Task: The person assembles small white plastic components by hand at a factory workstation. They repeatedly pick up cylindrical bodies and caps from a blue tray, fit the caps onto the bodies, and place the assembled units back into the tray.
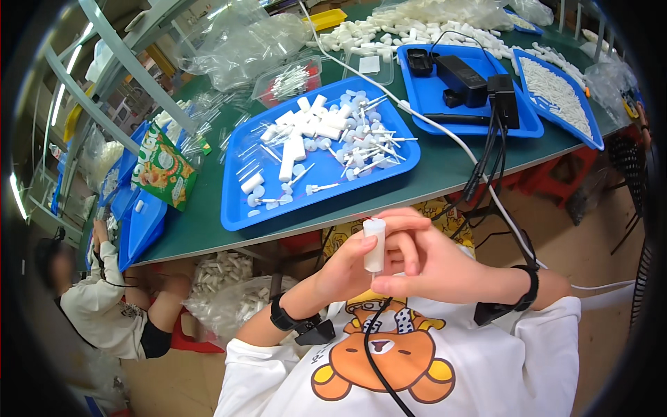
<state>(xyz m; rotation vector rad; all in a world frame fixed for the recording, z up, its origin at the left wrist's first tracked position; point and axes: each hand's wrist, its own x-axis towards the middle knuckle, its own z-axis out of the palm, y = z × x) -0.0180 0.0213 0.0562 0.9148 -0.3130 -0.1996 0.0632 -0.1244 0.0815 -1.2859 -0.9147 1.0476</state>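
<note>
A white plastic cylinder (pixel 374 251) stands upright in front of my chest, a thin pin showing below its lower end. My left hand (pixel 342 265) has closed on it from the left, thumb against its side. From the right, my right hand (pixel 445 258) curls around it, with a finger near its top and the thumb at the thin pin. Just beyond my hands lies a blue tray (pixel 240 224). It holds white cylinders (pixel 292 149) and many pale disc-headed parts with thin stems (pixel 375 156).
A second blue tray (pixel 531 131) carries black electronic boxes (pixel 462 80) and cables. Farther right, another tray (pixel 596 142) holds small white parts. A white cable (pixel 445 132) crosses the green table. At left stand a green snack bag (pixel 167 174) and a seated person (pixel 104 299).
</note>
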